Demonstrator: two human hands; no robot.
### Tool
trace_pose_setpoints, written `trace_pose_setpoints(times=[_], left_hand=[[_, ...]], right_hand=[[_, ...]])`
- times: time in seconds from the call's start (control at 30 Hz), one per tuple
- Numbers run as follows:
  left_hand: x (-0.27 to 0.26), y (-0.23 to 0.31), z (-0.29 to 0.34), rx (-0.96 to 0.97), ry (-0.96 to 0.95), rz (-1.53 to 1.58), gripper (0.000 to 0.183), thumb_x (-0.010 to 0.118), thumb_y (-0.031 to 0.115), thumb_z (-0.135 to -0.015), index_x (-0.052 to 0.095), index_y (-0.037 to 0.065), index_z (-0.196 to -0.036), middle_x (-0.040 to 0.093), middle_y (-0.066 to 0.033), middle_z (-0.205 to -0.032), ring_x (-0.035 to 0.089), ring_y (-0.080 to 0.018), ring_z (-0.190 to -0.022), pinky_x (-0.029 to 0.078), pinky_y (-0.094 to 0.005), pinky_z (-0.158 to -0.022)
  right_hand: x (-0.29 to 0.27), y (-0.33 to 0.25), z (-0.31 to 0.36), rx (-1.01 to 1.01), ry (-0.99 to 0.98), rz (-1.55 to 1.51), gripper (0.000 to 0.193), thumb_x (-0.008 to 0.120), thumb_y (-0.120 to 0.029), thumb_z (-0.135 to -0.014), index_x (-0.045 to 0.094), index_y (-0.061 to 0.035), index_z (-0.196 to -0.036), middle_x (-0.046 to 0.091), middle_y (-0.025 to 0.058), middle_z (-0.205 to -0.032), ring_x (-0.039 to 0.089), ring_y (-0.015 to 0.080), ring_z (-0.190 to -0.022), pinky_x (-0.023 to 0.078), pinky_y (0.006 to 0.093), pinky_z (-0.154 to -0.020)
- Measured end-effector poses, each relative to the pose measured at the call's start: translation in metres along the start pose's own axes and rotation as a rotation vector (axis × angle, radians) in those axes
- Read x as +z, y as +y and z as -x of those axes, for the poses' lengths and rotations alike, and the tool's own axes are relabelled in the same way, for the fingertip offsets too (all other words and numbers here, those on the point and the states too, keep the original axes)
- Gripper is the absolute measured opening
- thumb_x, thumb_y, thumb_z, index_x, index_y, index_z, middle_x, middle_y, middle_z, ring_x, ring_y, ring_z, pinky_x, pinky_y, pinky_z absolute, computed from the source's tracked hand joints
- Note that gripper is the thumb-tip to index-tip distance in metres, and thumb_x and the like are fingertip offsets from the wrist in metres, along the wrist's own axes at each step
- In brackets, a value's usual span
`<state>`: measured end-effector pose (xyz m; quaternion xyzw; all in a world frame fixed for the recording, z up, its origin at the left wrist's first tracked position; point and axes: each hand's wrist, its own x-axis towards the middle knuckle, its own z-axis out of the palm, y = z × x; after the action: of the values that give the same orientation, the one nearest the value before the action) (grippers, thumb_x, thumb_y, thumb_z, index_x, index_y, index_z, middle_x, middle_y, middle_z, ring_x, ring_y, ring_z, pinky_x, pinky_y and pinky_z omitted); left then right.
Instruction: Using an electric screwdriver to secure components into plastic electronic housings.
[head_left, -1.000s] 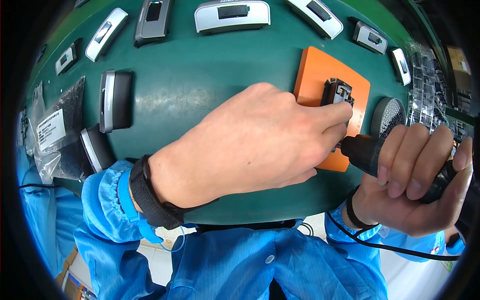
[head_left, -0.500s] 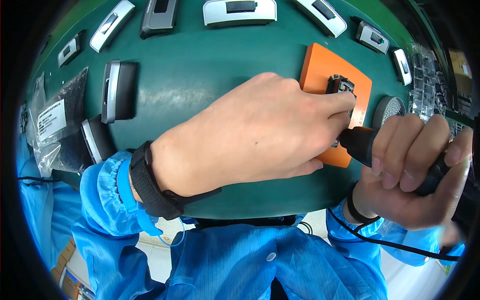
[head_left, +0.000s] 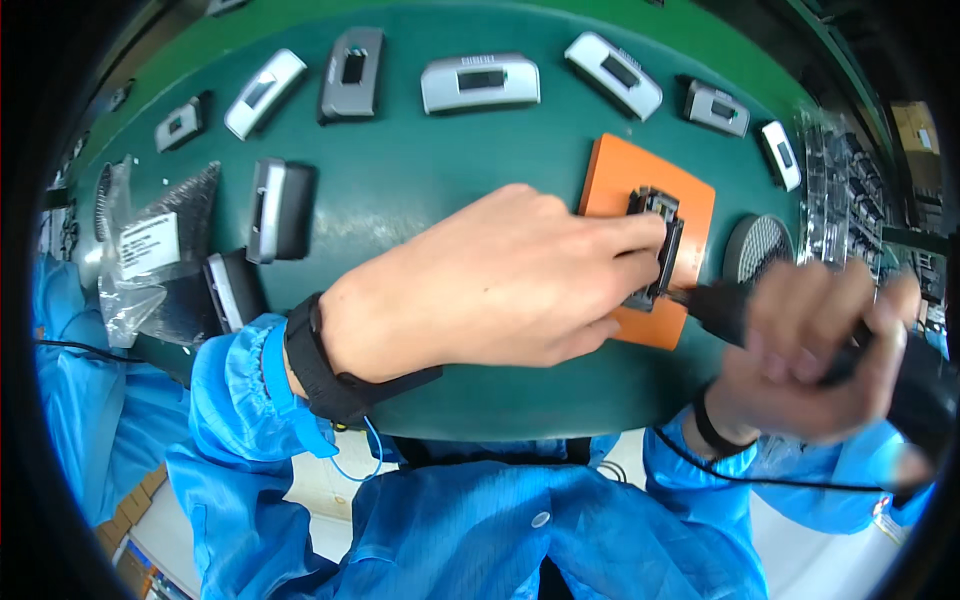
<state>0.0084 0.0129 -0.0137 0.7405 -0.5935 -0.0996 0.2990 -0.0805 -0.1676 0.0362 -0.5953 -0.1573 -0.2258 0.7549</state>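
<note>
Holds black, oblong, open-framed module [head_left: 669, 258] over orange pad [head_left: 615, 180] in left hand [head_left: 525, 275]; grips black tool [head_left: 720, 308] in blurred right hand [head_left: 815, 350].

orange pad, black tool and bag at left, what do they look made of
Orange pad: perhaps plastic or silicone, smooth with slight sheen.
Black tool: probably plastic, evenly dark; blur hides its finish.
Bag: likely glossy plastic film, clear, crinkled, with bright glints.

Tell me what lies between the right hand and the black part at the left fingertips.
In the head view, the front of the black tool in the right hand lies there.
</note>
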Motion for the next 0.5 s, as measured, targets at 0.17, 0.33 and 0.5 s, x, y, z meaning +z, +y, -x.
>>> trace_pose_setpoints(times=[0.17,0.33,0.5], left_hand=[[-0.014,0.017,-0.010,0.144,0.009,-0.296,0.018,0.065,0.008,-0.069,0.062,0.002,-0.086,0.057,-0.0059,-0.086,0.062,-0.0230,-0.060,0.049,-0.0352,-0.049],[-0.033,0.025,-0.009,0.447,0.109,-0.451,0.011,0.066,0.011,-0.068,0.059,0.006,-0.074,0.050,-0.0039,-0.073,0.058,-0.0154,-0.064,0.048,-0.0299,-0.054],[-0.081,0.027,-0.014,0.249,0.201,-0.512,0.016,0.065,0.009,-0.071,0.059,0.005,-0.085,0.053,-0.0054,-0.077,0.058,-0.0198,-0.069,0.050,-0.0323,-0.058]], right_hand=[[-0.041,-0.053,0.008,-0.224,0.203,0.015,0.016,0.039,-0.022,-0.104,0.043,-0.0076,-0.099,0.040,0.0007,-0.062,0.038,0.0085,-0.046,0.037,0.0225,-0.042],[-0.041,-0.031,0.020,-0.253,0.402,0.002,0.017,0.045,-0.022,-0.103,0.038,-0.0095,-0.094,0.034,-0.0021,-0.058,0.029,0.0055,-0.041,0.028,0.0192,-0.036],[-0.053,-0.023,0.027,-0.247,0.537,-0.098,0.018,0.039,-0.017,-0.106,0.036,-0.0110,-0.090,0.031,-0.0025,-0.059,0.027,0.0052,-0.044,0.024,0.0198,-0.039]])
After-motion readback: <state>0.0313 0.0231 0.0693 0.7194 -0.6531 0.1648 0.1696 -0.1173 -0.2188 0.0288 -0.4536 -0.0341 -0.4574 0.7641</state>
